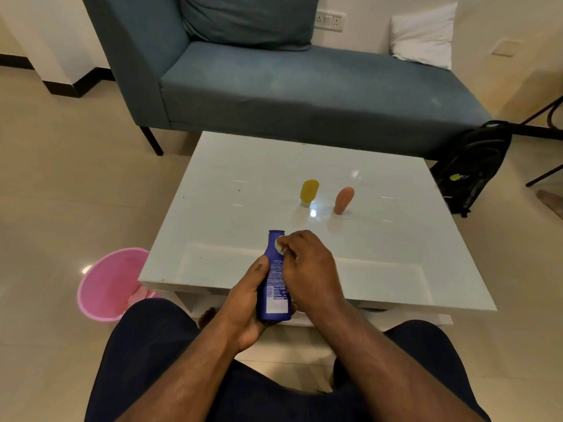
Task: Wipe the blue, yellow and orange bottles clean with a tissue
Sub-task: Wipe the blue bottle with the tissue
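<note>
Right hand fingers curled, pinching a small white tissue against the blue bottle neck. Left hand wraps the bottle's lower body, thumb along its side; bottle held approx. upright over the bench near edge, 6 o'clock. Yellow bottle and orange bottle stand on the bench at 12–1 o'clock, apart. Pink bucket on floor, 9 o'clock.

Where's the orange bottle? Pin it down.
In the head view, the orange bottle stands on the white table, right of centre, just right of the yellow bottle.
</note>
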The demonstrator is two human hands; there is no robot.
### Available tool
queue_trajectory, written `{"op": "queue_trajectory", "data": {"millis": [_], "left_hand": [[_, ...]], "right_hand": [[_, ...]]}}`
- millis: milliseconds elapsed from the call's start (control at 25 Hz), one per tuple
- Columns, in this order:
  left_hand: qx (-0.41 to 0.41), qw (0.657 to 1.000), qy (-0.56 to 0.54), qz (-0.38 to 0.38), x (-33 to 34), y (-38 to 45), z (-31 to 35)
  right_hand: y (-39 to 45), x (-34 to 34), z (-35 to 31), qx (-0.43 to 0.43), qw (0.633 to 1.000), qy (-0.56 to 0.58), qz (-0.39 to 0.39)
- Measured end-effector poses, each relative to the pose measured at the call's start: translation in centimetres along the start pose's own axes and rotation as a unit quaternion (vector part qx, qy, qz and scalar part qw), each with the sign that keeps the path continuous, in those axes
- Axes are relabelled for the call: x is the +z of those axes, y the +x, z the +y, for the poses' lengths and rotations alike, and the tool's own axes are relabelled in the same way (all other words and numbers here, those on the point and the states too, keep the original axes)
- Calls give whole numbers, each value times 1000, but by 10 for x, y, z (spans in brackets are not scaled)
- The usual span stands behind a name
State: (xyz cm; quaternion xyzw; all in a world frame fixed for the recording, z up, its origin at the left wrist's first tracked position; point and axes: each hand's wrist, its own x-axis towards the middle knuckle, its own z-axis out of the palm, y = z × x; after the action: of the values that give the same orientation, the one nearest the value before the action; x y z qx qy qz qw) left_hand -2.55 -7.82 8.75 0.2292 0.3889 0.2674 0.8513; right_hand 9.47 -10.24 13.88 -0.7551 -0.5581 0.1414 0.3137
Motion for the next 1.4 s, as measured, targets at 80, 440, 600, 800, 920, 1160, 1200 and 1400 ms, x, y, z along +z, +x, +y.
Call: {"op": "queue_trajectory", "data": {"millis": [80,440,600,800,920,1160,1200,1400], "left_hand": [[17,1000,9,-4,-1,0,1],[51,996,75,-14,-2,2,0],[63,995,77,-7,0,1,1],[73,988,136,7,-4,5,1],[93,984,153,25,-5,6,1],[120,974,187,39,-1,5,-1],[122,973,194,40,-1,5,-2],[139,958,247,34,-3,8,-3]], "right_hand": [[-4,1,-1,-39,998,-29,-29],[2,0,1,-50,998,-23,16],[1,-2,-2,-30,999,8,-3],[0,-6,0,-8,999,27,32],[-5,-1,-7,-49,999,-12,-9],[-2,2,-3,38,997,65,24],[-4,3,-5,26,998,55,14],[0,2,-7,69,990,106,55]]}}
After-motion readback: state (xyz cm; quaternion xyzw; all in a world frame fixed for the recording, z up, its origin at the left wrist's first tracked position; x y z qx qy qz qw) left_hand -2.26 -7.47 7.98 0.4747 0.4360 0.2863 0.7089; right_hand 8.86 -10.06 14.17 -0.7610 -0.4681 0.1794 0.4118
